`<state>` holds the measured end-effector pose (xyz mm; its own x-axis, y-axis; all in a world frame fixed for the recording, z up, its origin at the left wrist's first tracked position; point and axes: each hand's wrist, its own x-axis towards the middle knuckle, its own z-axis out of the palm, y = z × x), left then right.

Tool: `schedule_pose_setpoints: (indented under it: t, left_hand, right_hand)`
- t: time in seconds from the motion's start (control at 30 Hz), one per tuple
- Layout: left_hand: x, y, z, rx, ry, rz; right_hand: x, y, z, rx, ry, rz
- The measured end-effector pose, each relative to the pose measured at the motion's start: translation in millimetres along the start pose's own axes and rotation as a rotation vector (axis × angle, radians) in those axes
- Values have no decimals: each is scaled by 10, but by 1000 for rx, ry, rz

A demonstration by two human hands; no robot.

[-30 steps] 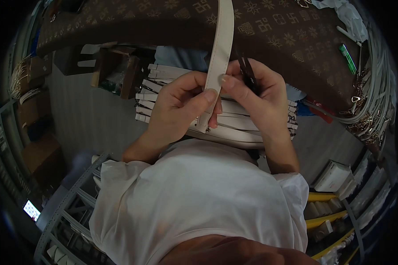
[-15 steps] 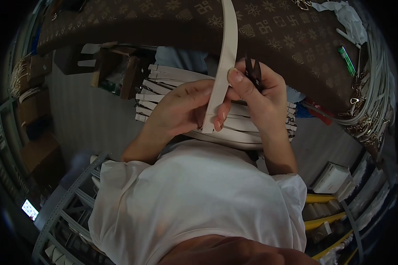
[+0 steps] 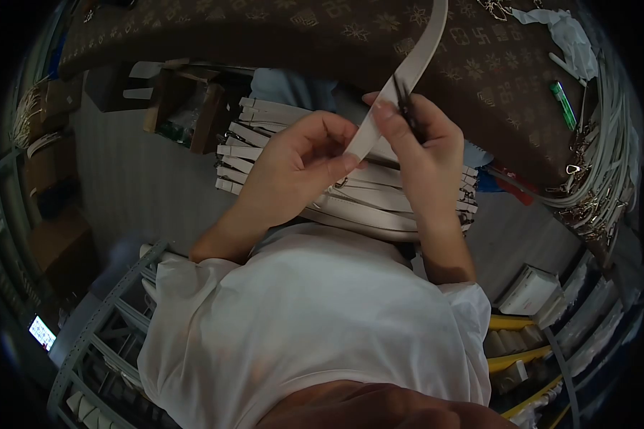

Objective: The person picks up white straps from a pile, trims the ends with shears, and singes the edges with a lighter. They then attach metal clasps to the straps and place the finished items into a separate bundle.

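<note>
A long off-white strap (image 3: pixel 421 57) runs from my hands up over the patterned cloth. My left hand (image 3: pixel 297 164) pinches its lower end between thumb and fingers. Higher up, my right hand (image 3: pixel 431 146) grips the same strap with the thumb on its face. Dark small scissors (image 3: pixel 406 100), somewhat blurred, are tucked in the right hand too, points upward; their handles are mostly hidden by the fingers. A small metal piece (image 3: pixel 338 184) shows just below the left fingertips. Beneath both hands lies a pile of similar off-white straps (image 3: pixel 368 214) with metal clasps at the ends.
A table with a brown patterned cloth (image 3: pixel 279 36) stands ahead. On its right are a green packet (image 3: pixel 563 105), a clear plastic bag (image 3: pixel 562 36) and hanging pale cords with metal clasps (image 3: pixel 587 214). A cardboard box (image 3: pixel 182 107) sits at left, metal shelving (image 3: pixel 107 314) lower left.
The strap has tilted to the right, its lower end raised. My left hand has moved up slightly, its thumb now over the strap's end. The right hand keeps the scissors and the strap.
</note>
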<state>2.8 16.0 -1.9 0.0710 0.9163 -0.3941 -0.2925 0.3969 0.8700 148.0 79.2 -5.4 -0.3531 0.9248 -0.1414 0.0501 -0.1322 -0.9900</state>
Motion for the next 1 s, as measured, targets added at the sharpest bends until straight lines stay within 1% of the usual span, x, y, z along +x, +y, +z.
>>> schedule_pose_setpoints:
  t: [0.07, 0.2, 0.23, 0.3, 0.37, 0.4, 0.47, 0.5, 0.57, 0.6, 0.67, 0.7, 0.77, 0.8, 0.87, 0.9, 0.93, 1.0]
  left_hand:
    - [-47, 84, 25, -37, -41, -55]
    - [-39, 86, 3, 9, -62, -40]
    - [-44, 91, 7, 3, -54, -36]
    - [-42, 86, 9, -6, -46, -32]
    - [-38, 67, 13, -19, -26, -2]
    - [-41, 61, 12, -21, -25, -2]
    - [-48, 51, 2, -4, -23, -29]
    - [-48, 44, -3, -5, -23, -29]
    - [-49, 24, -20, 2, -46, 29]
    - [-51, 19, -30, 0, -44, 30]
    - [-51, 10, -49, 40, -56, 88]
    - [-49, 9, -54, 38, -52, 90]
    - [-43, 8, -59, 34, -56, 130]
    - [-37, 6, -58, 32, -57, 132]
    - [-24, -2, -51, -9, -69, 132]
    - [-16, -2, -55, -10, -71, 132]
    - [-7, 2, -67, 22, -74, 152]
    - [-6, 28, -85, 54, -75, 173]
  right_hand:
    - [30, -16, -45, 316, 43, 280]
    - [-7, 29, 1, 408, 61, 259]
    - [-26, 27, 14, 337, 37, 175]
    - [-57, 12, 10, 263, 12, 93]
    - [-79, -11, -14, 142, -86, 133]
    - [-72, -6, -12, 140, -87, 135]
    - [-48, 11, 2, 168, 13, 96]
    - [-47, -4, -8, 167, 13, 96]
    - [-39, -43, -57, 88, 126, 80]
    - [-34, -22, -91, 87, 123, 81]
    - [-20, 35, -182, -4, 200, -261]
    - [-31, 29, -229, -5, 195, -262]
    - [-102, -4, -296, -368, 158, -442]
    - [-142, -21, -294, -370, 157, -443]
    - [-212, -33, -290, -545, 40, -536]
    - [-205, 24, -303, -606, 29, -653]
    - [-201, 19, -329, -608, 29, -652]
    - [-182, -27, -391, -709, 6, -744]
